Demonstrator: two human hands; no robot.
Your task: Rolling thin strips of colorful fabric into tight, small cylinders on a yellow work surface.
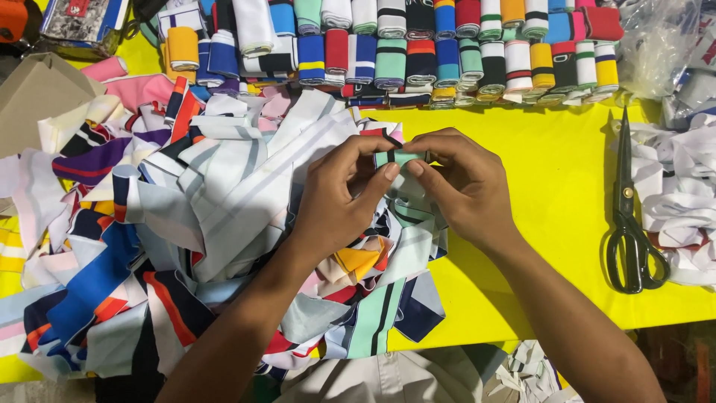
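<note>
My left hand and my right hand meet over the middle of a yellow table. Together they pinch a small mint-green fabric strip with dark stripes, fingers curled around it. The strip's lower part hangs down between my palms and is partly hidden. Under and left of my hands lies a big loose heap of striped fabric strips in white, blue, red, orange and pale green.
Rows of several rolled striped fabric bands line the far edge. Black scissors lie shut on the right, beside a pile of white cloth scraps. A clear plastic bag sits at the back right, a cardboard piece at the left.
</note>
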